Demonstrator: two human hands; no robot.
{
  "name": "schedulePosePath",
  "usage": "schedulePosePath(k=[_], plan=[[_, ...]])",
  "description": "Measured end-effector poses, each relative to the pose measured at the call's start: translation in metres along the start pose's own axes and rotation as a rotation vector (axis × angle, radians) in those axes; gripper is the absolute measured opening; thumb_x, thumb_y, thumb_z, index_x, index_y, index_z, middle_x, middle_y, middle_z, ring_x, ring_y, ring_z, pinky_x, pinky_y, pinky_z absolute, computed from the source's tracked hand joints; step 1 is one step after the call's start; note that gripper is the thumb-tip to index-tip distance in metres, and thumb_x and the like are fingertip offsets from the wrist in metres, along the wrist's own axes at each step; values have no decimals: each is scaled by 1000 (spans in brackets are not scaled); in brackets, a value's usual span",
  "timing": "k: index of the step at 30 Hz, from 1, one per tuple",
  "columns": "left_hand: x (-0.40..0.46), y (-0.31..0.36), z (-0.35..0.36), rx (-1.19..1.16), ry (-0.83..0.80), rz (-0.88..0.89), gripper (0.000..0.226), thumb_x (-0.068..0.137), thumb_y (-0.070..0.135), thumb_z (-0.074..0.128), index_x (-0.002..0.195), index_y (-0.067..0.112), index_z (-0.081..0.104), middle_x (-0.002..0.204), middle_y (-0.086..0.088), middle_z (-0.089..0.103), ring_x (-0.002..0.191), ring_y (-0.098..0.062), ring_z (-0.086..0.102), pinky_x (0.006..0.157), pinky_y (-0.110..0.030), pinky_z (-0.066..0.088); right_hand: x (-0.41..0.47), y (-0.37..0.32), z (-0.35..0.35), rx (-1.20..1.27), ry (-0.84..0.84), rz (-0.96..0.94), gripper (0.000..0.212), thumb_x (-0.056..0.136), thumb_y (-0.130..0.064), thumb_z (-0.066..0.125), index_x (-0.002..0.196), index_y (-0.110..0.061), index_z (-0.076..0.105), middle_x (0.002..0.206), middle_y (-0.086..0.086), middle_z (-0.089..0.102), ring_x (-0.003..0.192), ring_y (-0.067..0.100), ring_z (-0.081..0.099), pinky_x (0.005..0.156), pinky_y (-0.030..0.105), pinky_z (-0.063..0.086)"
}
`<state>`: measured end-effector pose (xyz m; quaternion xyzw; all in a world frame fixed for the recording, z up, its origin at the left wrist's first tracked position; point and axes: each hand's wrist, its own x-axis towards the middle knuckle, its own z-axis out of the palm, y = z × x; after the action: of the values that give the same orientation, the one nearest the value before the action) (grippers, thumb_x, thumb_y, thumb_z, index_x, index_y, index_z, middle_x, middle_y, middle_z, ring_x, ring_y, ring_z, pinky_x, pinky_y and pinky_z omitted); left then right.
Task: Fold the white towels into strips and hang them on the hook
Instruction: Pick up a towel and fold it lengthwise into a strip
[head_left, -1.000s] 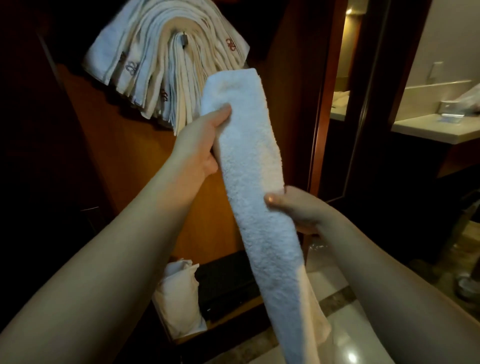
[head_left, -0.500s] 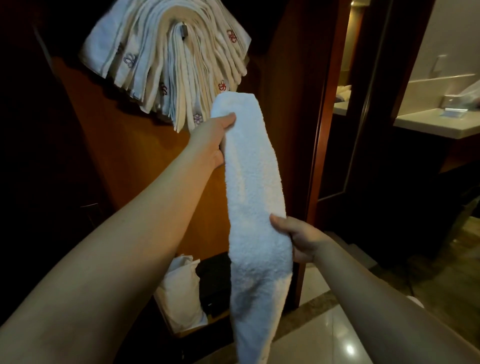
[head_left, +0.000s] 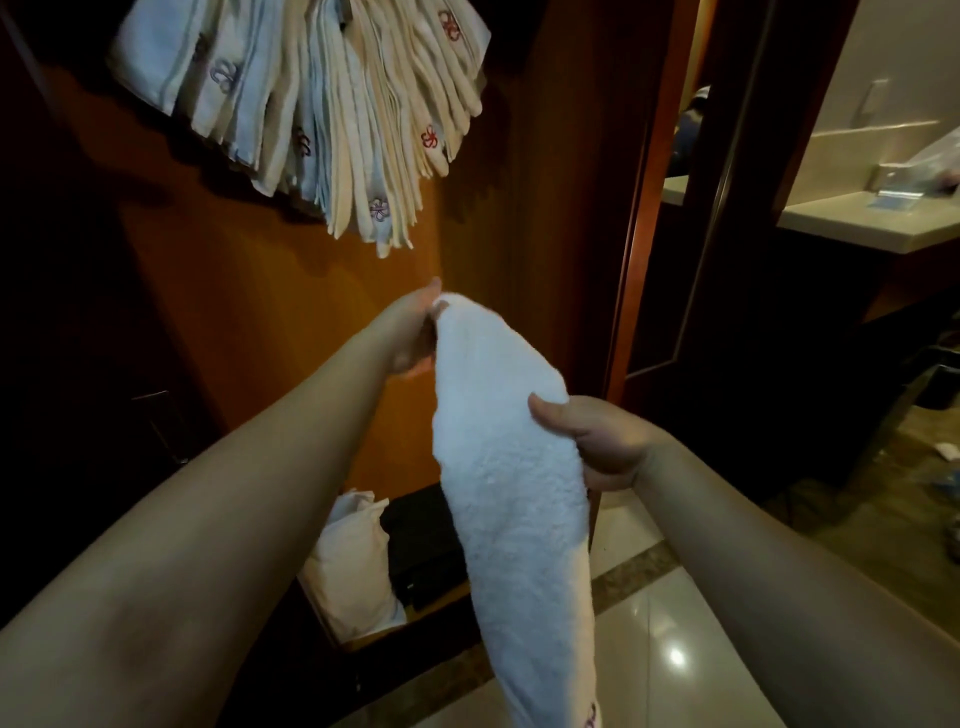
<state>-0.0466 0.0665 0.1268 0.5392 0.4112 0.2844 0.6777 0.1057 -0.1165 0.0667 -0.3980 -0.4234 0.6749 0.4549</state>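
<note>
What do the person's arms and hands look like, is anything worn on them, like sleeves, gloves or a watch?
Both forearms are bare for as far as the head view shows them: no sleeves or cuffs in sight. The left hand and the right hand wear no gloves, and no watch, bracelet or ring shows on the visible parts. The right thumbnail looks short and unpainted. The far sides of the hands are hidden.

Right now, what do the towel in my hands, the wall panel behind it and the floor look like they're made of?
The towel looks like white cotton terry: a fuzzy looped pile. The wall panel looks like wood or wood veneer, warm brown with a smooth, faintly glossy finish. The floor looks like polished stone or glazed tile, since it mirrors a light; which one I cannot tell.
</note>
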Motion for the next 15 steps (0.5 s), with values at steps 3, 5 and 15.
schedulePosePath(k=[3,5,15], plan=[[-9,-31,1,89,-59,-34,52,100,58,44,117,13,64,116,-13,69,109,-33,64,78,-42,52,7,-18,2,-1,153,-145,76,68,-50,89,127,-11,62,125,12,71,119,27,67,87,35,59],[-15,-51,5,163,6,44,46,98,60,48,110,20,69,113,-9,72,109,-31,64,84,-43,52,13,-28,3,-27,294,-223,68,70,-51,83,122,-11,64,119,8,74,113,22,70,85,31,59],[-63,-86,4,243,-62,456,81,80,84,45,145,35,36,138,12,55,123,-9,57,99,-37,50,35,-76,38,-472,598,-410,102,82,-74,53,153,-4,30,142,5,55,125,23,56,106,41,49]])
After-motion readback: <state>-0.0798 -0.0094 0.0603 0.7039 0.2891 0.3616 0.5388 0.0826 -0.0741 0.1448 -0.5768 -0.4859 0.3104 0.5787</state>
